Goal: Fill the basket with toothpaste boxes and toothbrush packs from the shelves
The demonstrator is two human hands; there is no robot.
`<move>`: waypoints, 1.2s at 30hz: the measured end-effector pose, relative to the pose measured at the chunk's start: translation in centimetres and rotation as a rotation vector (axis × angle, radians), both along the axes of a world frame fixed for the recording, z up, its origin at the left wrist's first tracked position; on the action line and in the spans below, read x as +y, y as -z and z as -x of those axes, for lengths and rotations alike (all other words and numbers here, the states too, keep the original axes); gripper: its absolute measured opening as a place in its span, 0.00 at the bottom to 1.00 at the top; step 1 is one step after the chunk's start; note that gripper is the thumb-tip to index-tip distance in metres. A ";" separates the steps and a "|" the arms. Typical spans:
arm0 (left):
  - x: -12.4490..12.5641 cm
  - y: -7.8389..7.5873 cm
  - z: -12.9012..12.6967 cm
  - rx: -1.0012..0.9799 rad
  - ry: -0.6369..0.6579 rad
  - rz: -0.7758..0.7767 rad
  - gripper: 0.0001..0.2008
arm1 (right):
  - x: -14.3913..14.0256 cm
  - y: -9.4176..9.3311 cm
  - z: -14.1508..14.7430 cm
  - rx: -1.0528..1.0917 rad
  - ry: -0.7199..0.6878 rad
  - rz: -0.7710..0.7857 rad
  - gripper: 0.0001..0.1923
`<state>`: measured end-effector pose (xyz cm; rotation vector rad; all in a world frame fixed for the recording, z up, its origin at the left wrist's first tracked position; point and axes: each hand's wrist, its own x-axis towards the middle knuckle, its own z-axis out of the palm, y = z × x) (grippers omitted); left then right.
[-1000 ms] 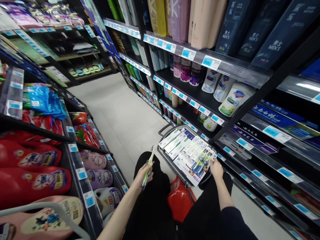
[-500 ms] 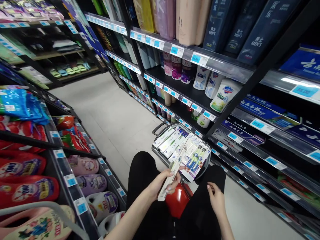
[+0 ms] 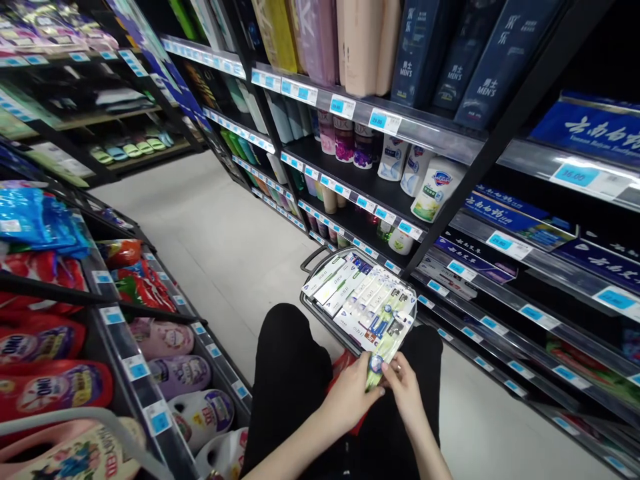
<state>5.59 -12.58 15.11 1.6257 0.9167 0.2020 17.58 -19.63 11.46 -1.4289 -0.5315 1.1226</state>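
Note:
Between my knees, my left hand (image 3: 351, 392) and my right hand (image 3: 404, 388) both grip the lower end of a green-and-clear toothbrush pack (image 3: 387, 348). The pack tilts away from me, its upper end over the shopping basket (image 3: 327, 327). My left fingers close round its left edge; my right thumb and fingers pinch the right side. In the basket lie white toothpaste boxes (image 3: 331, 283) on the left and several packs with white and clear fronts (image 3: 367, 293) on the right. The held pack hides part of them.
A red surface (image 3: 344, 363) shows between my black-clad legs. Shelves of body wash bottles (image 3: 433, 189) and toothpaste boxes (image 3: 505, 212) rise close on the right. Detergent bottles (image 3: 63, 387) and bagged goods (image 3: 40, 217) line the left shelf. Pale floor (image 3: 230, 233) runs ahead between them.
The toothbrush pack has turned from edge-on to face-up and moved right and down. My right hand came left from my knee and took hold beside my left hand. The view shifted slightly.

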 end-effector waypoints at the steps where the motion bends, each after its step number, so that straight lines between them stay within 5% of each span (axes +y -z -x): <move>1: -0.1 0.1 0.1 -0.008 -0.014 -0.020 0.23 | -0.1 0.1 0.1 0.009 -0.002 -0.001 0.19; 7: -0.5 1.2 0.5 -0.082 -0.118 0.057 0.24 | -1.0 1.0 -1.0 -0.097 -0.077 0.047 0.20; 13: 4.4 5.4 0.3 -0.250 -0.339 0.513 0.28 | -3.2 7.1 -4.1 -0.968 0.062 0.501 0.21; 15: 7.7 7.0 0.1 -0.205 -0.363 0.464 0.27 | -3.7 9.3 -4.2 -1.196 0.044 0.627 0.21; 17: 11.1 8.4 -0.6 -0.066 -0.351 0.249 0.22 | -3.7 10.6 -3.9 -1.312 0.012 0.705 0.20; 21: 16.1 11.1 -3.3 0.092 -0.342 0.102 0.13 | -3.3 11.2 -3.5 -1.392 0.003 0.759 0.18; 29: 18.1 16.4 -8.2 0.423 -0.349 -0.028 0.05 | -4.5 12.8 -4.5 -1.366 0.066 0.707 0.17; 36: 19.8 18.7 -9.6 0.584 -0.285 -0.056 0.11 | -6.0 14.2 -5.5 -1.335 0.125 0.650 0.17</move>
